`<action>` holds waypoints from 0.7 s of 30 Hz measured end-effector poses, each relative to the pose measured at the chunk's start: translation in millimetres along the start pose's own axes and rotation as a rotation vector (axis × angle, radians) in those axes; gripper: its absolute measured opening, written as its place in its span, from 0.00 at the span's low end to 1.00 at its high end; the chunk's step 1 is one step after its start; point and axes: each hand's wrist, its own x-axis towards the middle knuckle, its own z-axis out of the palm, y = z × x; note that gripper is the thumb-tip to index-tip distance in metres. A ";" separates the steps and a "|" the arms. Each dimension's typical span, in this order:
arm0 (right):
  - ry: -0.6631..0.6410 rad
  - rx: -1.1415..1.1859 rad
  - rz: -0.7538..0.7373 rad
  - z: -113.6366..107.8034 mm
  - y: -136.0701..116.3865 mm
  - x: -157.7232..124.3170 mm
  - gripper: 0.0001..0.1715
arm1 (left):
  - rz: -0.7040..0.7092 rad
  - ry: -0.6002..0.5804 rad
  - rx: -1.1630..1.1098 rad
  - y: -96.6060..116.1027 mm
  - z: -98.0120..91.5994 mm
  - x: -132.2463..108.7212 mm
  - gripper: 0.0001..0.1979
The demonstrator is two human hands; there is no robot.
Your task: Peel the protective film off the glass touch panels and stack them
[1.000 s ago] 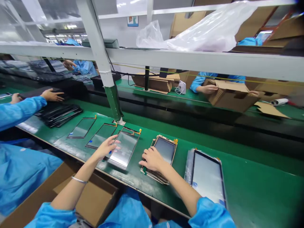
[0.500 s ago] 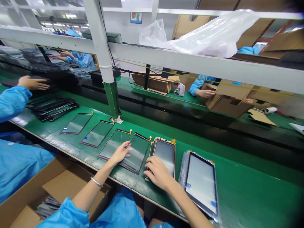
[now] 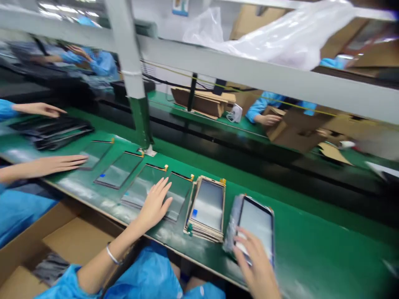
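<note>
Left hand (image 3: 154, 203) flat on glass panel (image 3: 178, 192), fingers wide; right hand (image 3: 254, 261) holding bagged panel (image 3: 256, 220), fingers curled over near end.

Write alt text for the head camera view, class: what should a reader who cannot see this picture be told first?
A person's right hand rests on a plastic-wrapped glass panel, while the left hand lies flat on a dark-framed glass panel on a green workbench. A stack of panels sits between the hands; a co-worker's hand reaches in from the left.
</note>
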 end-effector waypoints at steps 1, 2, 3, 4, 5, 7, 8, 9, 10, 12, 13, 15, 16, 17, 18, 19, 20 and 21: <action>0.085 -0.068 0.139 -7.3 14.9 -6.5 0.15 | 0.093 -0.035 -0.019 14.3 8.2 4.0 0.24; 0.167 -0.136 0.278 -13.6 30.5 -13.8 0.20 | 0.189 -0.092 -0.065 30.7 18.7 8.3 0.24; 0.230 -0.189 0.407 -18.4 45.7 -21.6 0.26 | 0.278 -0.165 -0.113 48.8 31.4 12.4 0.24; 0.266 -0.199 0.528 -21.3 59.5 -29.4 0.32 | 0.349 -0.244 -0.151 67.7 45.7 16.0 0.24; 0.284 -0.165 0.632 -22.0 71.0 -36.7 0.36 | 0.396 -0.322 -0.173 86.6 61.0 18.9 0.24; 0.285 -0.020 0.767 -17.3 85.3 -47.2 0.38 | 0.401 -0.440 -0.168 120.4 92.0 23.1 0.25; 0.283 0.056 0.799 -12.8 88.1 -50.0 0.36 | 0.379 -0.476 -0.152 133.8 106.0 24.5 0.26; 0.285 0.116 0.814 -7.8 88.6 -51.2 0.33 | 0.354 -0.500 -0.135 144.3 118.2 25.3 0.27; 0.292 0.153 0.820 -2.9 87.5 -51.2 0.31 | 0.335 -0.516 -0.121 152.1 128.1 25.7 0.28; 0.328 0.206 0.839 4.5 83.5 -49.1 0.30 | 0.318 -0.529 -0.103 160.5 140.7 25.2 0.29; 0.354 0.237 0.856 6.4 81.7 -48.0 0.30 | 0.316 -0.530 -0.097 162.1 143.8 24.6 0.30; 0.406 0.305 0.900 6.6 79.5 -46.4 0.30 | 0.306 -0.535 -0.088 162.5 145.8 23.7 0.30; 0.430 0.341 0.924 5.4 78.7 -46.0 0.29 | 0.302 -0.541 -0.087 162.2 145.8 23.8 0.30; 0.454 0.377 0.948 3.8 77.9 -45.5 0.29 | 0.299 -0.548 -0.090 161.6 145.7 24.2 0.30; 0.478 0.410 0.969 1.9 76.6 -44.7 0.29 | 0.297 -0.553 -0.095 161.0 145.7 25.0 0.29; 0.502 0.438 0.986 0.0 74.7 -43.2 0.29 | 0.296 -0.558 -0.102 160.3 146.0 26.1 0.29; 0.527 0.468 1.000 -1.9 72.0 -40.9 0.29 | 0.293 -0.561 -0.110 159.4 146.5 27.4 0.28; 0.551 0.511 1.012 -4.0 68.7 -37.6 0.30 | 0.291 -0.565 -0.118 158.2 147.0 28.8 0.28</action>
